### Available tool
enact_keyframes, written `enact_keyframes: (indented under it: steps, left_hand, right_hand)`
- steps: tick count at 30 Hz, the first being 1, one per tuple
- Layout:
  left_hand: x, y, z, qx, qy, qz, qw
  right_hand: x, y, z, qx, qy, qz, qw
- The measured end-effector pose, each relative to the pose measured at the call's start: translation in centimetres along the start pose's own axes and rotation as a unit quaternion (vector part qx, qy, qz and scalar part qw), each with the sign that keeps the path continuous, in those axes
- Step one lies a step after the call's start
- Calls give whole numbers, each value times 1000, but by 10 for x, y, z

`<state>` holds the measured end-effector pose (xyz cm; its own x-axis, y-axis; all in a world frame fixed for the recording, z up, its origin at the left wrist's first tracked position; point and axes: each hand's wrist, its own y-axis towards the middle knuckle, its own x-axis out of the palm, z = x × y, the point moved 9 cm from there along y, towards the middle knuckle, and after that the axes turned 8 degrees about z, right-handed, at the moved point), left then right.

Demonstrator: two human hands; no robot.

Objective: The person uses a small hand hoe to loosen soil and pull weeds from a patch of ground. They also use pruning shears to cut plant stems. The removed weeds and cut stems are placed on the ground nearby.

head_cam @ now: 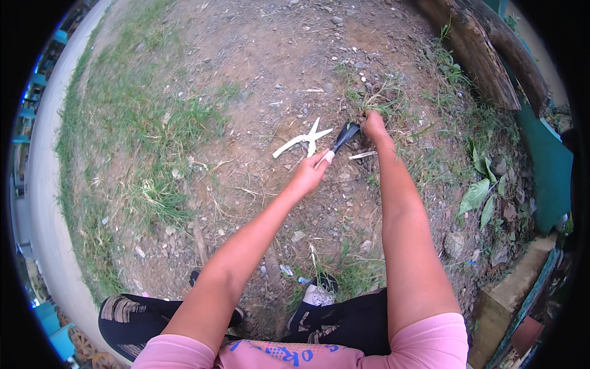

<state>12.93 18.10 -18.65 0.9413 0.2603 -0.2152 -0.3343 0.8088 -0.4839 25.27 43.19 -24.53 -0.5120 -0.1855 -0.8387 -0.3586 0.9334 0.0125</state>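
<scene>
My left hand (pixel 312 174) grips the pale handle of a garden trowel (pixel 345 136) with a dark blade. The blade points up and to the right, and its tip is by the soil close to my right hand (pixel 374 125). My right hand is closed around the base of a grass clump (pixel 385 99), partly hiding its stems. Just left of the trowel, white-handled pruning shears (pixel 306 137) lie on the dirt with their arms spread.
Bare, stony soil (pixel 262 83) surrounds my hands, with grass (pixel 161 198) to the left. Weathered logs (pixel 484 60) lie at upper right, above a green panel (pixel 544 170). A concrete block (pixel 511 286) stands at lower right. Paved ground (pixel 44 152) runs along the left.
</scene>
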Motion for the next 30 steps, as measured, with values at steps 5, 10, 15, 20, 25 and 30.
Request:
enact_keyframes:
  steps: [5, 10, 15, 20, 25, 30]
  left_hand:
    - [-11, -25, 29, 195, 286, 121, 930]
    - [-8, -52, 5, 75, 111, 55, 989]
    - [3, 8, 6, 84, 71, 103, 989]
    - [15, -32, -12, 34, 37, 57, 997]
    - [4, -9, -7, 48, 69, 87, 993]
    - [6, -12, 14, 81, 80, 115, 987]
  right_hand:
    - [-32, 9, 8, -25, 41, -24, 999]
    - [-53, 8, 44, 131, 222, -26, 966]
    - [-50, 11, 32, 181, 139, -11, 973]
    - [-57, 5, 56, 143, 58, -8, 988]
    - [-53, -31, -60, 55, -49, 64, 995]
    - [-45, -9, -64, 7, -59, 94, 994]
